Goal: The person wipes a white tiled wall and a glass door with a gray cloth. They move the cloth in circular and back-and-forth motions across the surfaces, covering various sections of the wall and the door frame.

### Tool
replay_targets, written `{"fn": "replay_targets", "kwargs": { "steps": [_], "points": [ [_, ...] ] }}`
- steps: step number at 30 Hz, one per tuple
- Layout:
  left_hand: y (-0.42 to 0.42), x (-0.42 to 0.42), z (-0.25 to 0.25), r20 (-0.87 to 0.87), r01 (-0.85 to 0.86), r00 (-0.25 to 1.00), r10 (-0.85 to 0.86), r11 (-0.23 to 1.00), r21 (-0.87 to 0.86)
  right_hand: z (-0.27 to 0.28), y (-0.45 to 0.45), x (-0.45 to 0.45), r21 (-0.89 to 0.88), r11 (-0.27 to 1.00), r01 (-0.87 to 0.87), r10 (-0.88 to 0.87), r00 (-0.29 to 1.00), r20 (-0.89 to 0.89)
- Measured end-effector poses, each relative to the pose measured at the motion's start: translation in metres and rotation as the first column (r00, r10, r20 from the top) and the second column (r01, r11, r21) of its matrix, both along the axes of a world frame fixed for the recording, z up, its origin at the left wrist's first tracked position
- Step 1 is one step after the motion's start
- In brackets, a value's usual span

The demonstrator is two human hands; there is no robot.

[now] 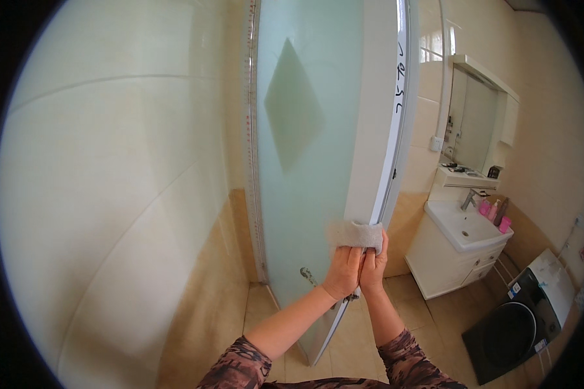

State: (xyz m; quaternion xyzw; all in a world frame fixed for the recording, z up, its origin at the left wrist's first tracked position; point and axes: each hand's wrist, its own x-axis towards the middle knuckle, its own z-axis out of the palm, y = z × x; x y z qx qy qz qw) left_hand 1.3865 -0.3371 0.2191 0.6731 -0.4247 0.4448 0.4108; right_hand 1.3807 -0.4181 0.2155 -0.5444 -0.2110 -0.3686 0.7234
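A frosted glass door with a darker diamond pattern and a pale frame stands open, its edge towards me. Both hands press a grey cloth around that edge. My left hand lies on the glass side, fingers on the cloth's lower part. Against the other side is my right hand, its fingers partly behind the cloth. The two hands nearly meet at the edge, just above the lock area. A worn metal door handle shows left of my left hand. Handwritten marks run down the upper door edge.
To the right stands a white washbasin cabinet with a tap, pink bottles and a mirror above. A dark front-loading washing machine is at the lower right. A tiled wall rises close on the left.
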Motion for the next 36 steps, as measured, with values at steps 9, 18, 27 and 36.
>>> {"fn": "replay_targets", "kwargs": {
  "steps": [9, 18, 27, 36],
  "points": [
    [-0.041, 0.030, -0.005, 0.059, 0.044, 0.997, -0.046, 0.998, 0.039, -0.014, -0.047, 0.031, 0.023, 0.984, 0.176, -0.176, 0.984, -0.020],
    [-0.105, 0.076, -0.016, 0.080, 0.008, 0.997, -0.012, 0.999, 0.048, -0.018, -0.104, 0.070, 0.144, 0.984, 0.103, -0.100, 0.995, -0.030],
    [-0.156, 0.110, -0.044, -0.029, -0.087, 0.996, 0.088, 0.996, 0.033, -0.036, -0.147, 0.101, 0.069, 0.980, 0.189, -0.172, 0.964, -0.205],
    [-0.182, 0.146, -0.056, -0.064, -0.040, 0.997, 0.049, 0.989, 0.139, -0.041, -0.173, 0.134, 0.091, 0.933, 0.349, -0.308, 0.903, -0.300]
  ]
}}
